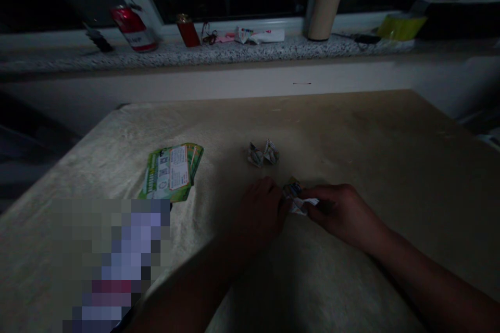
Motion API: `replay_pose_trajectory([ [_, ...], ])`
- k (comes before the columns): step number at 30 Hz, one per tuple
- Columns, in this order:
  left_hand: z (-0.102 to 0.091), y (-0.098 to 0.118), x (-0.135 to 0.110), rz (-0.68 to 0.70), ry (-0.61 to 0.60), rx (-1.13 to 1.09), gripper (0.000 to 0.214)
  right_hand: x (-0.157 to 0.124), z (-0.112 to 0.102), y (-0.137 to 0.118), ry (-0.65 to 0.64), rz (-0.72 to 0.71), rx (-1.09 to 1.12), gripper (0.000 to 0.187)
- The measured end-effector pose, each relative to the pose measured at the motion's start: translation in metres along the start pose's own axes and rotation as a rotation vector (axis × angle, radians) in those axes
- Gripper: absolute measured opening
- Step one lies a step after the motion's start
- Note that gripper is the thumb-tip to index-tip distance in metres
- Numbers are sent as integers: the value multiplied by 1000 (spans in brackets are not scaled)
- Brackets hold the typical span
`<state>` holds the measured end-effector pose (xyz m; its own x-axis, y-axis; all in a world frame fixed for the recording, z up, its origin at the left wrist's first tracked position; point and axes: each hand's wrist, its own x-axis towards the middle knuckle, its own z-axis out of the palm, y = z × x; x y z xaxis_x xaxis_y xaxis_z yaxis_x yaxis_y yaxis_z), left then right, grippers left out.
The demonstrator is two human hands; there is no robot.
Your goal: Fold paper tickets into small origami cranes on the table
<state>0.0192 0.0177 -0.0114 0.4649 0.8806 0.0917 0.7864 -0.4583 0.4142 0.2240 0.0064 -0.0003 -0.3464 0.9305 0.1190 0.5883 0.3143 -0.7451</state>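
2 hands [260, 208] [346, 213] on paper [298, 206]; green cards [158, 174] w/ illegible txt [179, 166].

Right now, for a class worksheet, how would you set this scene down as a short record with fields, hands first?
Left hand: at the paper's left edge; grip hard to tell
Right hand: pinching the folded paper from the right
Beyond hands: two small folded paper shapes, side by side on the table
Left side: overlapping green printed cards; below them, a pixelated item, unidentifiable
Windowsill: red can, among other things
Light: dim
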Motion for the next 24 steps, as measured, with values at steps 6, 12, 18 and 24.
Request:
replay_pose_trajectory([
  [6,-2,-2,1,-11,-10,-25,23,0,-1,-1,-46,-71,-16,18],
  [12,-9,-22,-2,200,-47,-181,14,1,-5,-1,-148,-138,-185,11],
  [18,-11,-22,0,328,-69,-165,5,-1,-6,0,-210,-84,-326,10],
  [24,-10,-22,-2,319,-40,-176,10,-2,-4,-8,-224,-15,-387,12],
])
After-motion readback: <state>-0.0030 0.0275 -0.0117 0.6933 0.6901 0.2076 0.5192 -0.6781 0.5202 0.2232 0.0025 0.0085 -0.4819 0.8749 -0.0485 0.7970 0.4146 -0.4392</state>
